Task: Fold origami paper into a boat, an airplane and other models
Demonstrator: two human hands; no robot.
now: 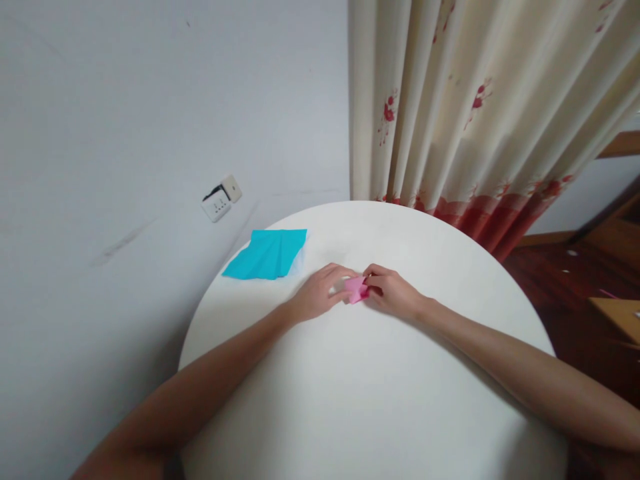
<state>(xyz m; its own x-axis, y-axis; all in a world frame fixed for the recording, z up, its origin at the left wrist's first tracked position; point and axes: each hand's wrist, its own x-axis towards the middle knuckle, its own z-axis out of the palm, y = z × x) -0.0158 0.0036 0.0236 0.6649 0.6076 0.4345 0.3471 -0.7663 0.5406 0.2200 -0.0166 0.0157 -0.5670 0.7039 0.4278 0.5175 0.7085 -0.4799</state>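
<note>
Your 2 hands meet over the pink paper (356, 289), a small folded piece lying on the white table (380, 400) a little far of its middle. The paper sits squarely between the hands: your left hand (320, 293) comes in from the left with its fingers curled down, their tips on the paper's left edge, and your right hand (393, 291) comes in from the right, thumb and forefinger pressed together on the paper's right edge. So each hand has 1 side of it, and neither is clearly nearer; the piece shows only in the narrow gap between your fingertips. It looks slightly longer from far-left to near-right than across, though it is too small and too covered to be sure of its folds. Whether your left fingers truly pinch the edge or only press it flat, you cannot tell from here. Well apart, toward the far left rim of the table, lies the blue paper (267, 254), flat and untouched, closer to your left hand than to your right. Behind the table hangs a curtain (475, 107).
</note>
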